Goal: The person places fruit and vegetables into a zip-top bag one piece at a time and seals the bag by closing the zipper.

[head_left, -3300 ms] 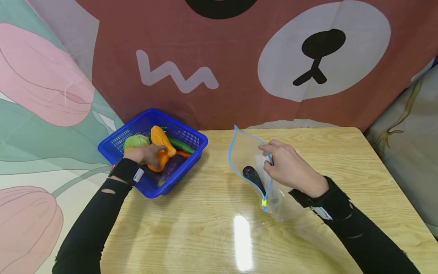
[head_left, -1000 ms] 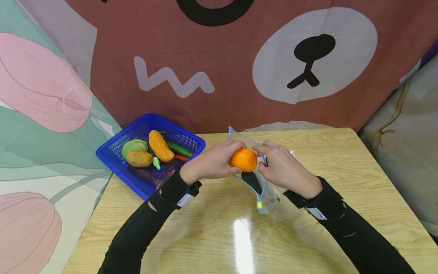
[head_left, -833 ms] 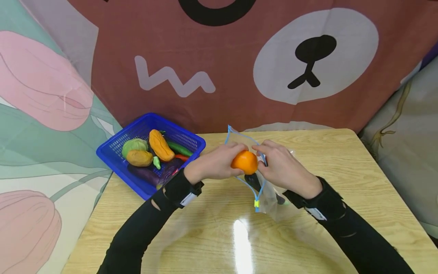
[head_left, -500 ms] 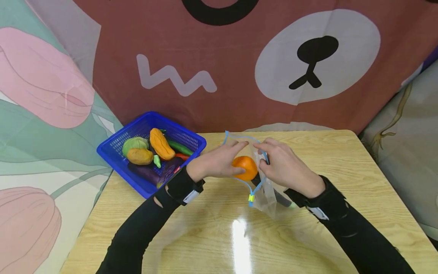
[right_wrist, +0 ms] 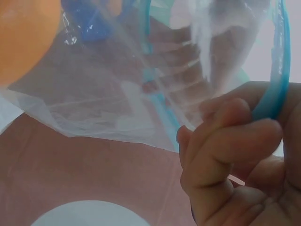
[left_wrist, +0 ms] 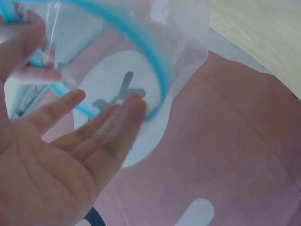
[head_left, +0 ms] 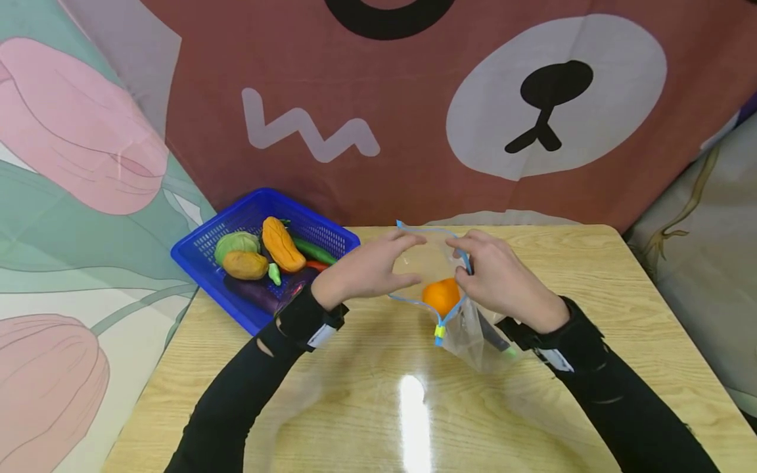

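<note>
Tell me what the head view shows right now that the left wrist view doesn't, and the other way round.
Only the head view shows the basket of produce, the orange inside the bag, and the bag's yellow slider.

Only the left wrist view shows the palm side of the left hand.

Both show the bag's blue edge, the left hand, the right hand (just some fingers in the left wrist view), the table and the bear cloth.

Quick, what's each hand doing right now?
Left hand: open, holding nothing.
Right hand: closed, pinching the blue rim of the clear bag.
</note>
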`<state>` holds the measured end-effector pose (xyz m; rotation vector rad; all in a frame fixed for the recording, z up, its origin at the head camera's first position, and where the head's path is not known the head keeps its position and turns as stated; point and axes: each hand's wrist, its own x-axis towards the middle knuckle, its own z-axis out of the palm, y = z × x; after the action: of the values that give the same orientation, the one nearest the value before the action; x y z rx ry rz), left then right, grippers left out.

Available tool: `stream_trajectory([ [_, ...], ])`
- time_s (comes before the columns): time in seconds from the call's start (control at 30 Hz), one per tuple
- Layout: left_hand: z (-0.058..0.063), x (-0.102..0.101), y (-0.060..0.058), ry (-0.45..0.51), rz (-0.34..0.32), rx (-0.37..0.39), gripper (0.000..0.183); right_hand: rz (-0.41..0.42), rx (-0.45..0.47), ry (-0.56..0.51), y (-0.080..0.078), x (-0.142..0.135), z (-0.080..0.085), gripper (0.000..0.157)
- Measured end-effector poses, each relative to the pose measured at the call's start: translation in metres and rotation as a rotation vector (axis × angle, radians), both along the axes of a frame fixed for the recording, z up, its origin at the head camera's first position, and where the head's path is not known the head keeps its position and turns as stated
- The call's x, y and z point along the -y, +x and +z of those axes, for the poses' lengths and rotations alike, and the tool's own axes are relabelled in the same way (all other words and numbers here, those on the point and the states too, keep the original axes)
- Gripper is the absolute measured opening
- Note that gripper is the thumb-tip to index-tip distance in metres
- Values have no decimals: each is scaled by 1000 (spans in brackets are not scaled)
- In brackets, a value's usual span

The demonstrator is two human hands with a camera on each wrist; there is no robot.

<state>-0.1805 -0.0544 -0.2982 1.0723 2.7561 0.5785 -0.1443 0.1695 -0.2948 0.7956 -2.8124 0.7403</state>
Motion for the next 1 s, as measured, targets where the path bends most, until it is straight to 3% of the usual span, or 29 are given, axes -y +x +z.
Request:
stream_trajectory([
  [0.13, 5, 16, -5, 75, 50, -41, 42, -10, 11, -2, -1, 0, -2, 41],
  [0.27, 9, 41, -17, 69, 139, -60, 37, -13, 11, -2, 0, -1, -4, 41],
  [0.47, 6, 79, -39, -23, 276, 38, 40, -8, 2, 2, 0, -2, -5, 42],
  [0.77, -13, 112, -63, -241, 249, 169, 45, -7, -1, 7, 1, -3, -6, 42],
  [1.0, -31, 131, -68, -383, 244, 280, 41, -4, 9, 3, 4, -9, -5, 43],
])
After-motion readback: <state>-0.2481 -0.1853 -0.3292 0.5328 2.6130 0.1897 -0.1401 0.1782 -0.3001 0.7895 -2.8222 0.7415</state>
